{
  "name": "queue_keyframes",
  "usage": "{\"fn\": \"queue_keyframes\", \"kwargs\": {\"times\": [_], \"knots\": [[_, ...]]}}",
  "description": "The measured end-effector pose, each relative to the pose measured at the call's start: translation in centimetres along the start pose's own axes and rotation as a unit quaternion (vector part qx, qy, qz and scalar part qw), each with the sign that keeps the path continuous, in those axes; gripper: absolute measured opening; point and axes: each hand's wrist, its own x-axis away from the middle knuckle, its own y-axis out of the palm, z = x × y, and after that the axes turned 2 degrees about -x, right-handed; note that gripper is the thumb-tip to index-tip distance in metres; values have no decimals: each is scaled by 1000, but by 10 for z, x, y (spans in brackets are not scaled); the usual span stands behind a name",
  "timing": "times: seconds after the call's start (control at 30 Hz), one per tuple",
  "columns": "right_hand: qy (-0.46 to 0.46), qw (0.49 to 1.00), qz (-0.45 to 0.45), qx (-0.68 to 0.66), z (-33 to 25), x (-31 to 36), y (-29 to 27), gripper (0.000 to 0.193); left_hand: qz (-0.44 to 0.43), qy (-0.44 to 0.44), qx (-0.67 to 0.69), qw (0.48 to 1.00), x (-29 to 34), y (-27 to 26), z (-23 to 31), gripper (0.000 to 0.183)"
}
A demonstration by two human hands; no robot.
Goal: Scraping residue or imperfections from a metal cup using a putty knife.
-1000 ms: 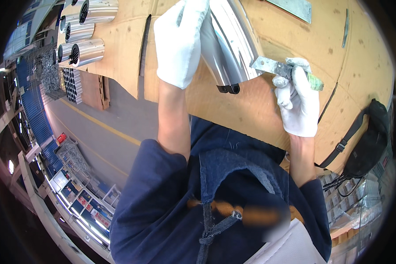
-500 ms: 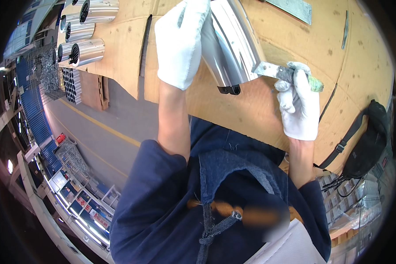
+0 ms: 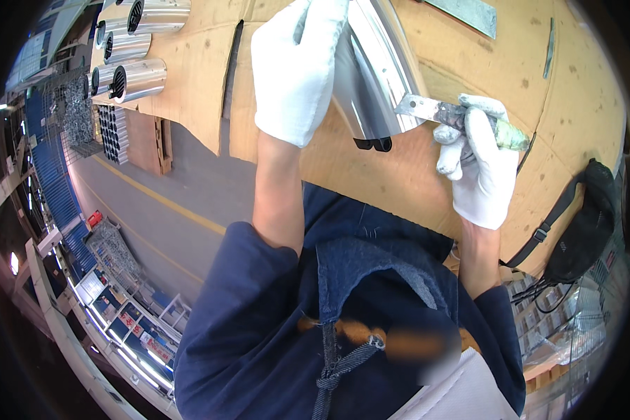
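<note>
My left hand (image 3: 295,77), in a white glove, is closed on the left side of a shiny metal cylinder (image 3: 378,77), held tilted above the cardboard-covered table. Its upper end runs out of the picture. At its lower end a black tubular part (image 3: 373,144) shows. My right hand (image 3: 484,161), gloved too, with greyish smudged fingertips, grips a flat metal scraper blade (image 3: 434,110) with green wrapping at its handle end. The blade's tip meets or overlaps the cylinder's lower right edge; actual contact I cannot tell.
Several similar shiny cylinders (image 3: 143,80) lie at the table's far left. A flat metal strip (image 3: 469,15) rests at the far edge. On the right, a black waist bag (image 3: 581,231) lies on the cardboard (image 3: 567,119). Past the left edge is grey floor (image 3: 161,189) with a yellow line.
The cylinder and my left hand have shifted slightly right. My right hand has moved a little right and down with the scraper, and its blade now overlaps the cylinder's edge more.
</note>
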Motion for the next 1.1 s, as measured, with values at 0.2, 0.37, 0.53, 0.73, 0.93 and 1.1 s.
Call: {"fn": "queue_keyframes", "kwargs": {"times": [0.2,0.37,0.53,0.73,0.93,1.1], "knots": [[-10,1000,4,14,2,0,-2,23,6,24,-12,1000,-2,-1,-5,29],[8,1000,10,15,3,0,-2,23,8,23,0,1000,-2,-1,-9,29],[-6,1000,8,-5,3,0,-1,23,11,35,0,999,-1,0,-9,30],[-16,1000,16,-9,4,-3,-5,22,5,-17,1,1000,0,0,-2,30],[-33,999,23,-5,2,-8,-11,21,-7,31,11,999,-3,0,-6,27],[-92,996,8,-2,-18,-14,-29,23,-64,-70,-48,994,-14,-5,31,23]]}}
